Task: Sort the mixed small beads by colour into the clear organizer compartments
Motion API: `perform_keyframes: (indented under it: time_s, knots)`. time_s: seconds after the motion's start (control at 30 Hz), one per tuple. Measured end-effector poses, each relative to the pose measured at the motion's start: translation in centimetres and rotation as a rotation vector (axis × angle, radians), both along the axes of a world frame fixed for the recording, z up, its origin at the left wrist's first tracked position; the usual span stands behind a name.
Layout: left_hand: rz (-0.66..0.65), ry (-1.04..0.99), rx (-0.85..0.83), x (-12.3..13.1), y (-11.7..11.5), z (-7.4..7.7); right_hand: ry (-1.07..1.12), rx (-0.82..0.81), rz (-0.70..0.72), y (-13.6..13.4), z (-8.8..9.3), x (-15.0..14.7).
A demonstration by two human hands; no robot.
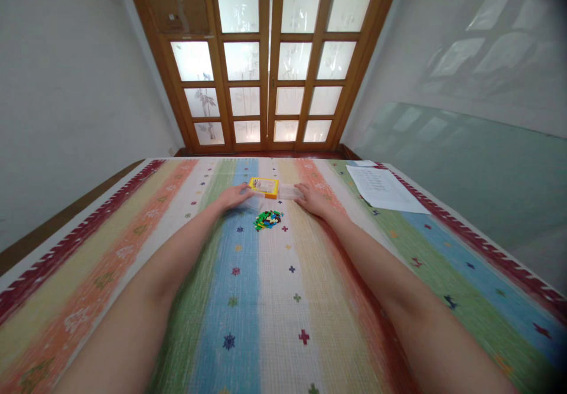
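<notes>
My left hand [234,197] is at the left of a small yellow box [271,191], its fingers closed on a see-through plastic piece [256,194] whose outline is faint. To the right of the box, my right hand [312,199] grips the end of a clear plastic tray [287,192]. The tray lies low over the cloth, close beside the yellow box. Nearer to me sits a loose pile of small building bricks [267,220], mostly green with blue, yellow, white and dark ones. Neither hand touches the pile.
A striped, patterned tablecloth [274,299] covers the table. Printed white paper [384,188] lies at the far right, with another sheet [365,163] behind it. Beyond the table's far edge stand wooden doors with glass panes [268,63]. A glass panel [465,169] leans along the right wall.
</notes>
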State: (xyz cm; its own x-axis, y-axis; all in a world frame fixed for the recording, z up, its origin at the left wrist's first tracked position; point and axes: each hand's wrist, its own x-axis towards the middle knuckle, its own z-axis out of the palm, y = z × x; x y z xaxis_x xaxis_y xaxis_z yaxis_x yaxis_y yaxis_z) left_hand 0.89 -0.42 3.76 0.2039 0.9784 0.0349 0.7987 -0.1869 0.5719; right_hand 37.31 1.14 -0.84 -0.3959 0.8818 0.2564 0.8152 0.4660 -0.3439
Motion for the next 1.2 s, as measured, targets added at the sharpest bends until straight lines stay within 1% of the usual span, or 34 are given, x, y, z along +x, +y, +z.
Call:
perform_keyframes:
  time_s: [0.07, 0.17, 0.3, 0.4, 0.47, 0.53, 0.63, 0.77, 0.87, 1.0, 1.2]
  knots:
    - [-0.037, -0.007, -0.002, 0.6, -0.5, 0.0, 0.000, 0.020, -0.051, -0.8, -0.5, 0.0]
    - [-0.061, -0.008, 0.000, 0.9, -1.0, -0.2, -0.012, 0.043, -0.057, -1.6, -1.1, -0.1]
    - [-0.041, 0.024, 0.063, 0.2, -1.4, -1.3, -0.005, 0.050, -0.102, -1.8, -1.6, -0.3]
    - [0.051, 0.072, 0.164, -1.0, -1.4, -2.5, 0.011, 0.034, -0.115, -1.8, -1.7, -0.4]
    - [0.132, 0.119, 0.183, -2.1, -1.3, -3.1, 0.016, 0.028, -0.116, -1.9, -1.6, -0.4]
    - [0.185, 0.156, 0.191, -3.1, -1.1, -3.4, 0.014, 0.028, -0.118, -2.0, -1.4, -0.4]
    - [0.279, 0.209, 0.198, -4.0, -0.9, -3.4, 0.011, 0.024, -0.119, -2.3, -1.1, -0.5]
    - [0.360, 0.258, 0.241, -3.7, -1.1, -3.2, 0.011, 0.012, -0.127, -2.3, -1.0, -0.7]
    - [0.420, 0.238, 0.244, -3.5, -1.4, -3.2, 0.013, 0.012, -0.123, -2.2, -1.2, -0.7]
    - [0.535, 0.181, 0.236, -4.2, -1.6, -3.3, 0.020, 0.013, -0.121, -2.0, -1.4, -0.7]
    - [0.574, 0.120, 0.200, -6.1, -1.5, -3.5, 0.020, 0.025, -0.116, -1.7, -1.9, -0.6]
